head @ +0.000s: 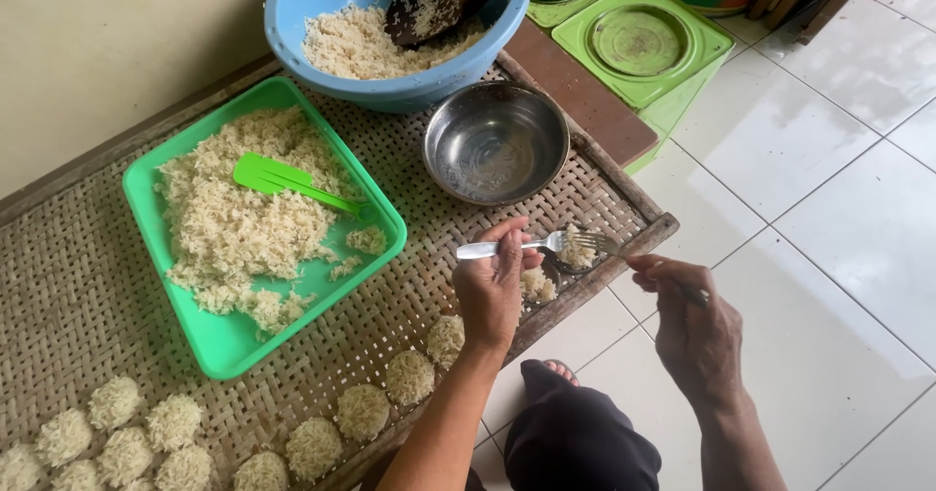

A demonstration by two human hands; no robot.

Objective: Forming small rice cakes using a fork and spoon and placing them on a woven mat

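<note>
Head view: two forks (570,244), one per hand (490,291).

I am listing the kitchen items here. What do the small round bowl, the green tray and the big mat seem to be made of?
Small bowl: probably stainless steel; grey, shiny, it reflects light.
Green tray: likely plastic; uniform bright colour, smooth moulded rim.
Mat: apparently woven bamboo or similar plant strips; a criss-cross weave shows, matte brown, with a wooden-looking frame.

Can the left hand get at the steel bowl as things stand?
Probably yes: the steel bowl sits just beyond the left hand with nothing between, but that hand is gripping a fork.
</note>
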